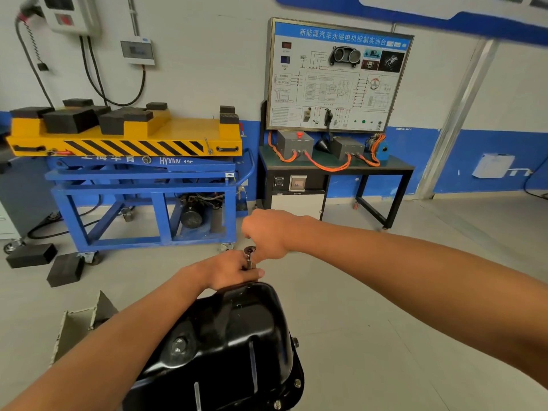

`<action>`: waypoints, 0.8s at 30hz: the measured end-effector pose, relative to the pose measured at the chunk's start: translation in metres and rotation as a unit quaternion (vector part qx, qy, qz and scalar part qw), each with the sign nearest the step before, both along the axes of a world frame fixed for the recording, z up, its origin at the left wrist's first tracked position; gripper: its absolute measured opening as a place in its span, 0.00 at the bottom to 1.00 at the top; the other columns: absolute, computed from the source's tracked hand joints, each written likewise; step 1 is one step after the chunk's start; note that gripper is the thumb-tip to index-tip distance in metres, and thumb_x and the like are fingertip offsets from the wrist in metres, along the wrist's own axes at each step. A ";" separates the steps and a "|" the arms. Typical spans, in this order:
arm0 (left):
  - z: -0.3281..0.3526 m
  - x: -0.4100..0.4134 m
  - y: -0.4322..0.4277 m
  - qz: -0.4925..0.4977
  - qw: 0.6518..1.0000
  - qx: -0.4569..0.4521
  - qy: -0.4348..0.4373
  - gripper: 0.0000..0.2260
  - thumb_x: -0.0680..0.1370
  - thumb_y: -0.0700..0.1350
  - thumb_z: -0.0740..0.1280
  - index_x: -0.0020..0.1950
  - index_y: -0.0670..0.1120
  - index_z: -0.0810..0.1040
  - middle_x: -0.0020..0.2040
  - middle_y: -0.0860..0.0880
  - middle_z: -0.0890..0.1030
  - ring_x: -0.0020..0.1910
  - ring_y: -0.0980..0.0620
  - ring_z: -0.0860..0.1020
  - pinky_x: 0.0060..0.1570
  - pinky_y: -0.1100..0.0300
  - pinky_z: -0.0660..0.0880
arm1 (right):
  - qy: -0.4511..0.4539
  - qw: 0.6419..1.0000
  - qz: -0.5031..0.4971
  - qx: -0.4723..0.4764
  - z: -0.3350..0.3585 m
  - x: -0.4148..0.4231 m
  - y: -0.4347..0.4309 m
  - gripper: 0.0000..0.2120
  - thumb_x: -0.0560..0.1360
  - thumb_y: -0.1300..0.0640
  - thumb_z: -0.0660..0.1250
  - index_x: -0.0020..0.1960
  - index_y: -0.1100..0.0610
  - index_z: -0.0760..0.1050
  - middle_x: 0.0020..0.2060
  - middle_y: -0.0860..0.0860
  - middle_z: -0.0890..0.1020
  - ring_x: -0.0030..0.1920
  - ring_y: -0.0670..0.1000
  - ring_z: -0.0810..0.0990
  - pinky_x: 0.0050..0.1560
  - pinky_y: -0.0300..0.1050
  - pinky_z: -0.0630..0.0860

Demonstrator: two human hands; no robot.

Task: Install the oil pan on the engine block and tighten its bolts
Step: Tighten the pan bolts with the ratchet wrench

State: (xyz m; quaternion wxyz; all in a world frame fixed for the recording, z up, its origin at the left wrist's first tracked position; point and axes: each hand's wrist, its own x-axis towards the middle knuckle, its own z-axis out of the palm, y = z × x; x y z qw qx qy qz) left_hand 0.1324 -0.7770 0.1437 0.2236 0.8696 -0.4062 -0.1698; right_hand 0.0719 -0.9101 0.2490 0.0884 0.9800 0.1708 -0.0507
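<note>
- One yellow-topped lift (124, 140), far left. One wiring board (338, 75) on a bench, far centre.
- One black pan (231, 345), bottom centre, domed side up, directly below my arms.
- Two loose blocks (31, 255) on the floor by the lift.
- My left hand (228, 269): at the pan's far rim, fingers curled round the wrench shaft, thumb out straight.
- My right hand (267, 232): tight fist on the wrench's top, just above the left. Handle hidden inside.
- One wrench (248, 253), upright between both hands.
- Three bolts (297, 382) counted on the pan's right flange.
</note>
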 end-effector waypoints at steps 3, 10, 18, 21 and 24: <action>0.002 -0.001 0.000 -0.020 1.000 -0.012 0.015 0.13 0.81 0.54 0.65 0.46 0.46 0.81 0.42 0.45 0.81 0.43 0.49 0.79 0.49 0.55 0.76 | 0.024 0.997 -0.059 0.037 -0.008 -0.003 0.001 0.18 0.74 0.48 0.70 0.31 0.56 0.71 0.26 0.50 0.81 0.32 0.51 0.79 0.32 0.45 0.74; 0.007 -0.009 0.002 -0.043 0.994 -0.093 0.025 0.07 0.83 0.47 0.65 0.46 0.56 0.76 0.43 0.43 0.79 0.42 0.46 0.76 0.56 0.49 0.75 | -0.019 0.992 -0.083 0.089 -0.014 -0.003 0.006 0.20 0.76 0.49 0.68 0.29 0.56 0.68 0.27 0.52 0.75 0.35 0.57 0.78 0.30 0.46 0.71; 0.005 0.001 0.000 -0.031 0.999 0.004 -0.016 0.11 0.84 0.47 0.62 0.49 0.42 0.80 0.47 0.46 0.82 0.49 0.47 0.79 0.55 0.53 0.75 | -0.024 0.999 -0.042 0.007 -0.005 0.002 0.004 0.18 0.72 0.61 0.73 0.33 0.56 0.64 0.32 0.53 0.70 0.33 0.55 0.73 0.31 0.44 0.66; 0.003 0.002 -0.003 -0.018 1.000 0.016 -0.008 0.14 0.84 0.49 0.62 0.51 0.41 0.83 0.48 0.47 0.83 0.50 0.50 0.80 0.56 0.54 0.75 | -0.048 0.998 -0.014 -0.022 -0.008 0.001 -0.003 0.19 0.72 0.68 0.69 0.33 0.55 0.61 0.32 0.52 0.67 0.30 0.52 0.68 0.28 0.43 0.62; 0.003 0.003 -0.004 -0.016 1.000 0.018 -0.007 0.15 0.84 0.50 0.62 0.51 0.41 0.83 0.47 0.47 0.83 0.49 0.50 0.80 0.55 0.54 0.75 | -0.058 0.998 -0.013 -0.014 -0.013 0.005 -0.012 0.12 0.73 0.71 0.66 0.37 0.57 0.71 0.32 0.51 0.68 0.34 0.54 0.72 0.30 0.45 0.64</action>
